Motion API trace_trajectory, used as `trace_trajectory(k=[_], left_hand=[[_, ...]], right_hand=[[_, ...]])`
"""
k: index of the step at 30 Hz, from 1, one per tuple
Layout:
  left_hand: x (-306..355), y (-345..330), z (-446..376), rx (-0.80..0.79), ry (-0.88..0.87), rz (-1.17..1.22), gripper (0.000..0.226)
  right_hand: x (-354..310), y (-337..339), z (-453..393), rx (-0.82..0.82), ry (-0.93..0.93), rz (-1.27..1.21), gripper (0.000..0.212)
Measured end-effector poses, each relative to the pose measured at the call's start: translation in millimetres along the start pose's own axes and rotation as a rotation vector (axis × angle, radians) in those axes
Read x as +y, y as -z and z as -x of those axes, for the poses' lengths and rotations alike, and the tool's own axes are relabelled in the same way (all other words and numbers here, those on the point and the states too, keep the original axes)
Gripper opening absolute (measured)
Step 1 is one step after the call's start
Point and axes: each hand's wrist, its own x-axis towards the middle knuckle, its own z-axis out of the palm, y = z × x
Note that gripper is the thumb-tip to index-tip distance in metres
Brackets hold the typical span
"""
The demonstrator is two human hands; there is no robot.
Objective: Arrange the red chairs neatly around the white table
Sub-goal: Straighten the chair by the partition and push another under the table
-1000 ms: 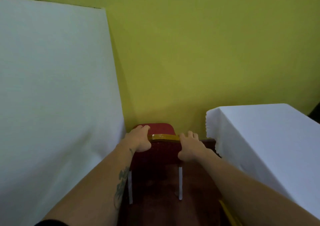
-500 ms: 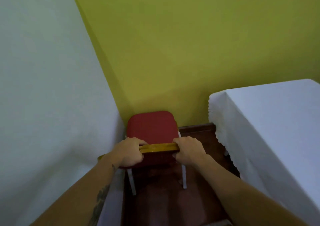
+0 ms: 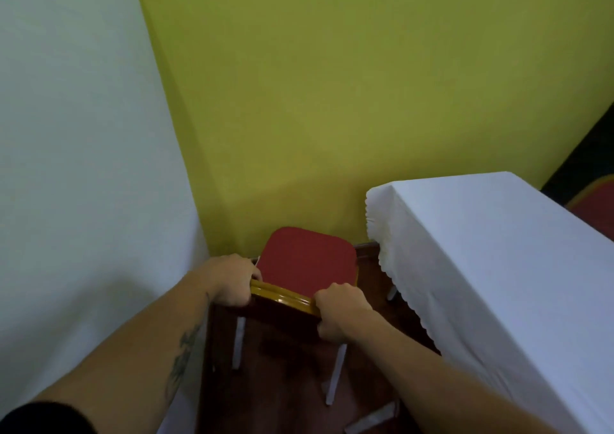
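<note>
Red chair (image 3: 307,262): seen from behind and above; it is stood on the dark wooden floor (image 3: 285,384), in the corner where the yellow-green wall (image 3: 332,101) meets the white surface (image 3: 83,168) on the left. Its seat end is turned toward the yellow-green wall, and it is placed to the left of the white table.
Gold top rail (image 3: 282,295): the upper edge of the chair back, seen running at a slant between the two hands.
Left hand (image 3: 231,279): fingers are clamped over the left end of the gold top rail, with the knuckles facing up. A tattoo is seen on the forearm behind it.
Right hand (image 3: 339,310): fingers are curled shut around the right end of the rail and the corner of the chair back.
Chair legs (image 3: 335,374): pale and thin; two are seen below the chair back, toward the camera.
White table (image 3: 498,267): covered by a white cloth with a scalloped hem; it is set to the right of the red chair, with a strip of floor between them.
Second red chair (image 3: 594,207): only partly seen beyond the far right edge of the table, its frame edged in gold.
</note>
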Motion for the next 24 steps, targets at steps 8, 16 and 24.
trace_trajectory(k=[8, 16, 24], left_hand=[[5, -2, -13, 0.174, 0.180, 0.022, 0.060], [54, -9, 1, 0.402, 0.570, 1.635, 0.028], [121, -38, 6, 0.494, 0.517, 1.504, 0.085]], right_hand=[[-21, -3, 28, 0.001, -0.071, -0.049, 0.037], [-3, -22, 36, -0.070, -0.238, -0.299, 0.045], [2, -26, 45, -0.076, -0.222, -0.350, 0.038]])
